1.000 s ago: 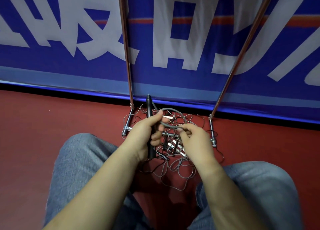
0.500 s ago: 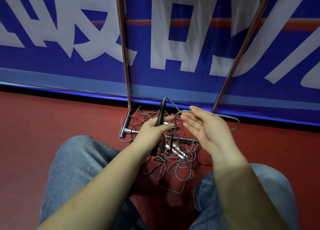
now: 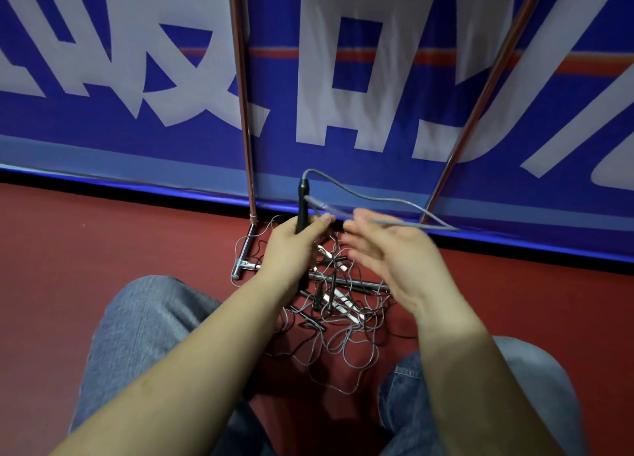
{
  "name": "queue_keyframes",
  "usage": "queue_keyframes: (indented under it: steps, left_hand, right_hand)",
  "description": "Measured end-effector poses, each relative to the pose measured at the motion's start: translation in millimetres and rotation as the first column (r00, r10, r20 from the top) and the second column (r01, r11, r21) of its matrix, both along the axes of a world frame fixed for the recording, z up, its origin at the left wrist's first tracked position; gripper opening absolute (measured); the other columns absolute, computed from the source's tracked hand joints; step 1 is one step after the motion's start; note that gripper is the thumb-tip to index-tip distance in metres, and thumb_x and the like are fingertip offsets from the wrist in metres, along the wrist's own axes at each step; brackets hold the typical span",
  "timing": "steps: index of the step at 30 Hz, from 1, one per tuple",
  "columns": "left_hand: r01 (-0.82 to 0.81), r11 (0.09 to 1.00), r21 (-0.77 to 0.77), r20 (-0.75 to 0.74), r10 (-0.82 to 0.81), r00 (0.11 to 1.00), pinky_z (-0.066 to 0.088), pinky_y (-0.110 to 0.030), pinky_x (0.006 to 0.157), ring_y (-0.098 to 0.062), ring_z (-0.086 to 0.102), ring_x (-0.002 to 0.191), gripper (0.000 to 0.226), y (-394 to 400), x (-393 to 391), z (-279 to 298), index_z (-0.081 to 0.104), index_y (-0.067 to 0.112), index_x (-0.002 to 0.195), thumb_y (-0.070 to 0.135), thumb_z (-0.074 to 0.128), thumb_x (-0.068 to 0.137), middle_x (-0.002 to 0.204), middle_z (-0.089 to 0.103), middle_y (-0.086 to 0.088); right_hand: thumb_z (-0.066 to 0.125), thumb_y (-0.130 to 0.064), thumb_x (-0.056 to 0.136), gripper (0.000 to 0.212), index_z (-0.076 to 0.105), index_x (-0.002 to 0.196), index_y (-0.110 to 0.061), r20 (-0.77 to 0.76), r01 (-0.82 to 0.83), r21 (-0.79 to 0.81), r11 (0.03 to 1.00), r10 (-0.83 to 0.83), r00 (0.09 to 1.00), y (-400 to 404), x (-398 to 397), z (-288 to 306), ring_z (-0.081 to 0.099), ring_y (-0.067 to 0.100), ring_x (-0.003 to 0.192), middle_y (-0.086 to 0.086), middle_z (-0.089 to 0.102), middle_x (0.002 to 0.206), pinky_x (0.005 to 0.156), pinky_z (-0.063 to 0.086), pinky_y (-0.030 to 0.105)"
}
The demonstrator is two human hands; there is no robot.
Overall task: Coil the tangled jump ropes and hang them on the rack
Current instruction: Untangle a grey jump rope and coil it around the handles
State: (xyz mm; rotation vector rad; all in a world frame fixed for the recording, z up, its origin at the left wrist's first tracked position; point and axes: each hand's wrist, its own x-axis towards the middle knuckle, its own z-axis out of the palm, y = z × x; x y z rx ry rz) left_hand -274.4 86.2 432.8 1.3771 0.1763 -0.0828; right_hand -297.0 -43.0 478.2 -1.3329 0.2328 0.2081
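The person's knees in jeans point(image 3: 144, 335) are closest, with the red floor point(image 3: 103, 249) between them. Just past the knees lies the pile of tangled ropes point(image 3: 338, 321), still a messy heap on the floor around the feet of the rack point(image 3: 245, 256). Above it, the left hand point(image 3: 291, 246) grips a black handle point(image 3: 303, 201) upright. The right hand point(image 3: 391, 253) is spread flat, fingers straight, with the gray rope point(image 3: 374, 199) draped over them. A second ago that hand pinched a small loop; now the loop swings out wide to the right. One rope is being wound, I think. Behind stand the rack poles point(image 3: 240, 78) and the blue banner point(image 3: 103, 139). Nothing hangs yet.
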Motion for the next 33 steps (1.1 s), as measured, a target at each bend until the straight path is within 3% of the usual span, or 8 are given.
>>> queue_keyframes:
  steps: [5,9,12,18,20,22,24,33]
  left_hand:
    - [-0.036,0.992,-0.118,-0.081,0.027,0.996,0.034,-0.016,0.042,-0.007,0.044,0.045,0.016,2,2,8,0.068,0.01,0.081,0.022,0.062,0.089,0.063,0.058,0.001]
    - [0.032,0.991,-0.127,-0.108,-0.046,0.993,0.025,-0.014,0.034,-0.003,0.031,0.035,0.021,2,1,18,0.065,0.01,0.077,0.025,0.06,0.09,0.055,0.051,0.004]
    - [0.094,0.956,-0.278,-0.135,-0.136,0.981,0.021,-0.013,0.032,-0.002,0.027,0.033,0.026,2,0,27,0.061,0.012,0.073,0.03,0.056,0.092,0.055,0.046,0.005]
    - [0.104,0.937,-0.334,-0.128,-0.154,0.98,0.016,-0.011,0.033,-0.001,0.026,0.033,0.025,9,5,40,0.06,0.015,0.078,0.032,0.05,0.094,0.054,0.052,0.009]
    - [0.081,0.926,-0.369,-0.146,-0.144,0.979,0.018,-0.01,0.032,0.0,0.027,0.032,0.019,11,8,37,0.061,0.017,0.086,0.029,0.05,0.095,0.059,0.06,0.009]
    - [0.048,0.923,-0.383,-0.179,-0.125,0.976,0.021,-0.011,0.032,0.0,0.029,0.033,0.011,12,13,30,0.06,0.016,0.091,0.024,0.053,0.094,0.065,0.064,0.007]
    - [0.043,0.947,-0.319,-0.211,-0.115,0.971,0.023,-0.012,0.032,-0.001,0.031,0.034,0.008,9,15,21,0.059,0.013,0.088,0.02,0.058,0.092,0.07,0.063,0.003]
    - [0.248,0.943,0.22,-0.132,-0.223,0.966,0.03,-0.015,0.04,-0.002,0.035,0.035,0.027,-9,18,0,0.066,0.021,0.11,0.009,0.064,0.087,0.044,0.048,0.014]
  right_hand:
    - [0.073,-0.004,0.076,0.064,0.047,0.13,-0.026,-0.047,-0.27,-0.384,0.883,0.273,0.961,12,7,-27,0.062,0.009,0.095,-0.008,0.058,0.098,0.084,0.048,0.023]
    - [0.067,-0.014,0.083,0.031,0.062,0.114,-0.017,0.016,-0.145,-0.733,0.665,0.23,0.973,18,19,-47,0.057,0.007,0.073,-0.011,0.058,0.078,0.063,0.042,0.019]
    - [0.058,-0.023,0.09,0.017,0.066,0.102,-0.015,-0.001,-0.092,-0.869,0.485,0.184,0.983,16,23,-63,0.061,0.024,0.087,0.004,0.066,0.094,0.067,0.042,0.025]
    - [0.051,-0.025,0.094,0.022,0.064,0.103,-0.01,-0.093,-0.132,-0.898,0.42,0.113,0.989,-2,25,-80,0.057,0.027,0.086,0.011,0.066,0.099,0.067,0.035,0.024]
    - [0.05,-0.023,0.095,0.022,0.066,0.097,-0.008,-0.067,-0.084,-0.843,0.532,0.051,0.996,-7,27,-81,0.06,0.026,0.079,0.012,0.068,0.09,0.068,0.043,0.029]
    - [0.048,-0.017,0.095,0.019,0.065,0.089,-0.009,-0.071,-0.003,-0.649,0.761,-0.056,0.996,-8,28,-77,0.064,0.022,0.077,0.014,0.07,0.094,0.076,0.052,0.038]
    - [0.045,-0.013,0.097,0.02,0.061,0.086,-0.009,-0.095,0.086,-0.416,0.905,-0.138,0.986,-8,28,-67,0.063,0.016,0.073,0.012,0.068,0.091,0.07,0.053,0.03]
    - [0.041,-0.02,0.099,0.027,0.06,0.084,-0.007,-0.07,0.19,0.157,0.969,-0.181,0.981,-15,25,6,0.069,0.012,0.06,0.005,0.071,0.064,0.056,0.056,0.021]
